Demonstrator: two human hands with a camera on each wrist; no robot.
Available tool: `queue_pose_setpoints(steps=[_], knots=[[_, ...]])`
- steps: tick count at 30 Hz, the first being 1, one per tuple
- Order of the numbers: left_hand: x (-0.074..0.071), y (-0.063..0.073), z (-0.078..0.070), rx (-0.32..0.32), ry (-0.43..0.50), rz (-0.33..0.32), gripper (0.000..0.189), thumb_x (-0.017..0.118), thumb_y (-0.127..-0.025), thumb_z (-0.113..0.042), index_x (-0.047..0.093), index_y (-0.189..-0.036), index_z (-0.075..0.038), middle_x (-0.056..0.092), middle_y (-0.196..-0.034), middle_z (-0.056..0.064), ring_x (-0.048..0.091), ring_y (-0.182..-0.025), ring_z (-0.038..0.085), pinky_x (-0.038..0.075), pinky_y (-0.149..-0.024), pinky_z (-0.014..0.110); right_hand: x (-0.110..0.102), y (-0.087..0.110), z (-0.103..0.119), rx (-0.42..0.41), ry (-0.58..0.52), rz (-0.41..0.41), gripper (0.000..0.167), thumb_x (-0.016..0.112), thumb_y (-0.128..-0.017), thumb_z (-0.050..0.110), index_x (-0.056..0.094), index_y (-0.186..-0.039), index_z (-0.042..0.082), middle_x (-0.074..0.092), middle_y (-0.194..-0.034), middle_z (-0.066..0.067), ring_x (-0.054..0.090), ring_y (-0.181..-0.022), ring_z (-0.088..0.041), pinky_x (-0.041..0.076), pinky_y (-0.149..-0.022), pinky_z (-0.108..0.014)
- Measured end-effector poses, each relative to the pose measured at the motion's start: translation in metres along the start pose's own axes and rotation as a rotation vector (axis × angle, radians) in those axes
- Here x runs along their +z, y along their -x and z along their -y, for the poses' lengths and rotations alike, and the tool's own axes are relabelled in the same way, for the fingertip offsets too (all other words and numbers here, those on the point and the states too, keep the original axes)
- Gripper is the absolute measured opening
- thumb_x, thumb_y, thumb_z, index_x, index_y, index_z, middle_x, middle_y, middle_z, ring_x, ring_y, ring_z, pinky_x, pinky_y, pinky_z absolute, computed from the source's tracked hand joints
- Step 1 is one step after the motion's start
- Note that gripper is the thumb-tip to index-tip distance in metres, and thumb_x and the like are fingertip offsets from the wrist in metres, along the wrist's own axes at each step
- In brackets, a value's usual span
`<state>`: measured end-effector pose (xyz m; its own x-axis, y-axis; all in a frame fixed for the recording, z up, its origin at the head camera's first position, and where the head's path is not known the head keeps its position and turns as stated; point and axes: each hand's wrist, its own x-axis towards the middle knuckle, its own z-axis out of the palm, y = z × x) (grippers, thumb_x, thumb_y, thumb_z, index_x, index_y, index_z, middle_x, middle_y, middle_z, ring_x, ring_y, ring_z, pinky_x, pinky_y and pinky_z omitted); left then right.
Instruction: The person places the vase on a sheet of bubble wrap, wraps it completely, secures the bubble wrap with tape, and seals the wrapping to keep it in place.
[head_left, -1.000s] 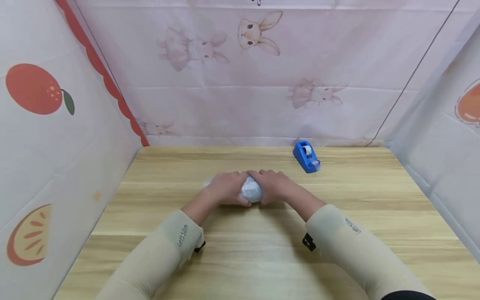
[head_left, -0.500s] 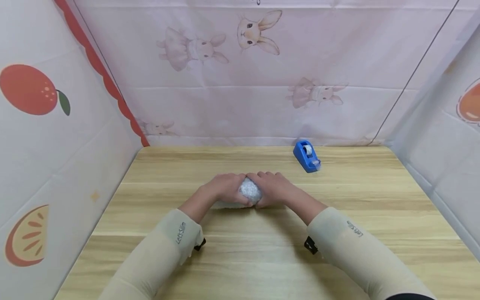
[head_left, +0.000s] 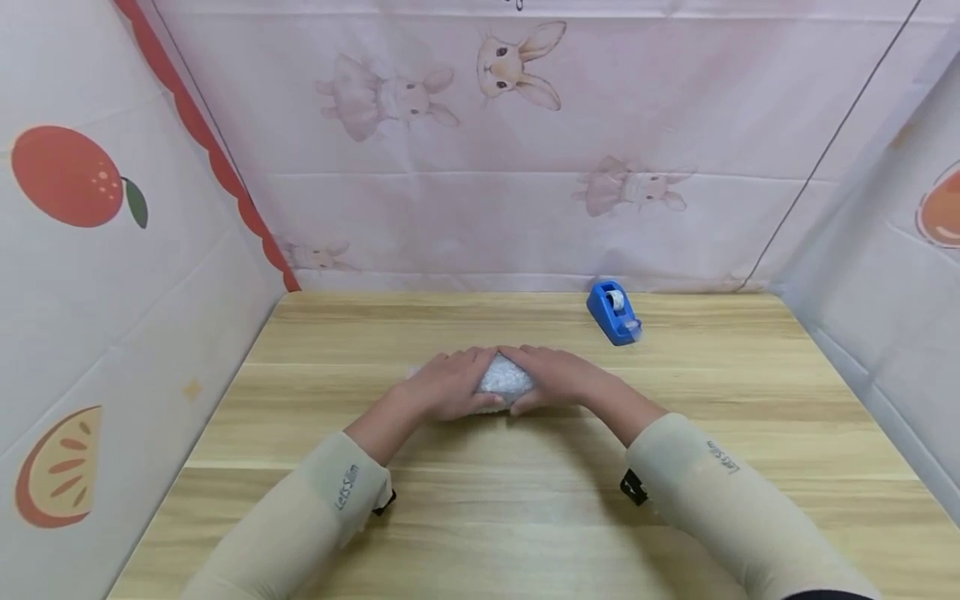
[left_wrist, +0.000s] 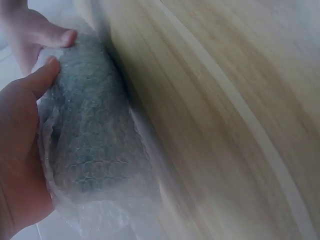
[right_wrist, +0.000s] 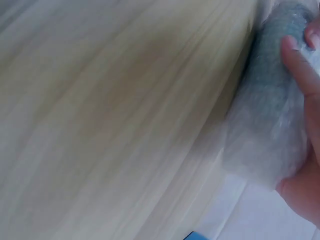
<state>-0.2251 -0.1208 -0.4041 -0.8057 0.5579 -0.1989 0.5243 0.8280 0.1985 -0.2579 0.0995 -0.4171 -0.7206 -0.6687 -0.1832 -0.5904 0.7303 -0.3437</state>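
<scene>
A bundle of bubble wrap (head_left: pixel 506 379), rolled into a cylinder, lies crosswise on the table in front of me. Something dark greenish shows through the clear wrap (left_wrist: pixel 92 125) in the left wrist view, too blurred to name. My left hand (head_left: pixel 448 385) grips the roll from the left, thumb along the near side and fingers over the far side. On the right, my right hand (head_left: pixel 557 377) holds it the same way. The two hands nearly meet above the middle. Loose wrap sticks out past the roll's end in the left wrist view. Both palms hide much of the bundle.
A blue tape dispenser (head_left: pixel 613 312) with a roll of clear tape stands at the back of the wooden table (head_left: pixel 510 517), right of centre. Printed cloth walls (head_left: pixel 465 225) close off the back and both sides.
Both hands have slid slightly apart along the bubble-wrapped roll, the left one leftward and the right one rightward. More of the roll shows between them. The tape dispenser has stayed put.
</scene>
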Motion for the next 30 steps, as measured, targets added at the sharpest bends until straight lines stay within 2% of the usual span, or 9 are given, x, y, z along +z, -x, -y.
queue_pose_setpoints(steps=[6,12,16,20,24,28,30], knots=[[0.001,0.001,0.002,0.021,-0.042,-0.022,0.078,0.036,-0.099,-0.062,0.011,-0.159,-0.020,0.025,-0.162,0.006,0.031,-0.146,0.024,0.032,-0.112,0.053,-0.003,0.007,-0.007,-0.024,-0.071,0.045,0.093,0.060,-0.087,0.064,0.013,-0.159,0.028,0.045,-0.149,-0.009,0.053,-0.122,-0.023,0.045,-0.101,-0.044],[0.003,0.001,0.003,0.043,-0.079,-0.026,0.076,0.033,-0.099,-0.062,0.010,-0.159,-0.023,0.023,-0.163,0.007,0.030,-0.147,0.025,0.033,-0.111,0.055,-0.008,0.013,-0.008,-0.061,-0.154,0.083,0.068,0.039,-0.103,0.050,0.012,-0.159,0.024,0.032,-0.159,-0.011,0.037,-0.142,-0.032,0.030,-0.115,-0.052],[0.002,0.001,0.003,0.042,-0.082,-0.024,0.070,0.030,-0.102,-0.058,0.011,-0.159,-0.025,0.026,-0.162,0.006,0.034,-0.145,0.026,0.035,-0.110,0.055,-0.008,0.016,-0.007,-0.053,-0.064,0.046,0.066,0.035,-0.103,0.053,0.015,-0.159,0.024,0.034,-0.158,-0.010,0.037,-0.142,-0.035,0.031,-0.114,-0.054],[0.001,0.001,0.003,0.050,-0.073,-0.015,0.063,0.027,-0.104,-0.053,0.012,-0.159,-0.025,0.030,-0.160,0.006,0.039,-0.142,0.028,0.038,-0.109,0.053,-0.005,0.022,-0.007,-0.059,0.096,-0.043,0.062,0.038,-0.104,0.050,0.024,-0.157,0.021,0.045,-0.151,-0.010,0.045,-0.136,-0.036,0.037,-0.109,-0.055],[0.000,0.001,0.001,0.052,-0.051,-0.022,0.064,0.026,-0.104,-0.054,0.013,-0.159,-0.025,0.030,-0.160,0.008,0.039,-0.141,0.031,0.039,-0.107,0.055,-0.003,0.028,-0.010,-0.091,0.180,-0.129,0.056,0.049,-0.103,0.033,0.033,-0.154,0.017,0.053,-0.144,-0.011,0.053,-0.128,-0.034,0.044,-0.104,-0.051],[0.002,0.002,-0.003,0.045,-0.068,-0.042,0.060,0.025,-0.105,-0.052,0.011,-0.159,-0.029,0.023,-0.162,0.006,0.031,-0.145,0.029,0.040,-0.105,0.057,0.000,0.030,-0.008,-0.130,0.231,-0.155,0.060,0.060,-0.097,0.020,0.036,-0.152,0.011,0.052,-0.144,-0.012,0.054,-0.127,-0.034,0.046,-0.102,-0.049],[0.004,0.001,-0.005,0.066,-0.102,-0.069,0.059,0.026,-0.106,-0.048,0.013,-0.159,-0.026,0.025,-0.161,0.007,0.029,-0.146,0.028,0.039,-0.105,0.057,0.000,0.031,-0.005,-0.145,0.284,-0.159,0.062,0.061,-0.095,0.018,0.037,-0.151,0.008,0.051,-0.145,-0.014,0.052,-0.129,-0.034,0.045,-0.104,-0.050]])
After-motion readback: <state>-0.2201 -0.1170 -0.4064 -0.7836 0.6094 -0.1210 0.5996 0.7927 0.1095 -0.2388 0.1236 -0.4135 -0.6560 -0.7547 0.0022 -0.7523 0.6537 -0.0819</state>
